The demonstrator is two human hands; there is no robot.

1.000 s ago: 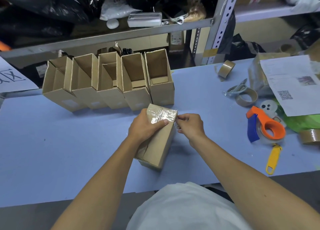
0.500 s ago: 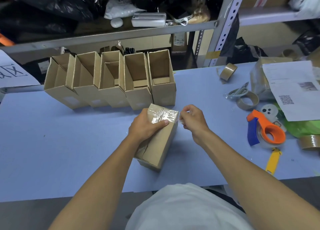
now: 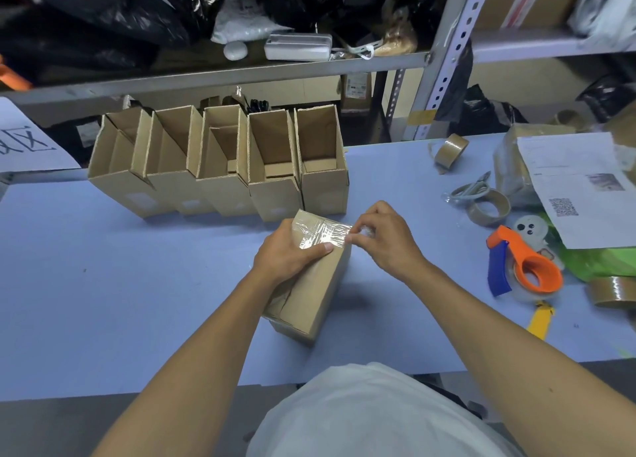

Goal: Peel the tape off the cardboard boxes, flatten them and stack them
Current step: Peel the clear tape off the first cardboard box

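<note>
Cardboard box (image 3: 311,295) lies on the blue table (image 3: 103,284) near its front edge, clear tape (image 3: 321,234) still across its far end. Left hand (image 3: 287,255) grips that end; right hand (image 3: 382,238) pinches the tape's right edge. Five opened boxes (image 3: 220,167) stand just behind, unflattened, nothing stacked. Bare table lies left; tape dispenser (image 3: 523,267) crowds the right.

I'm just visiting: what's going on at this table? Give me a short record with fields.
activity: peeling clear tape off a sealed box
left hand: grips the box top, thumb on the tape
right hand: pinches the tape at the box's right edge
open boxes: five in a row behind, not flattened
to the right: orange tape dispenser, tape rolls
surface: blue table
</note>
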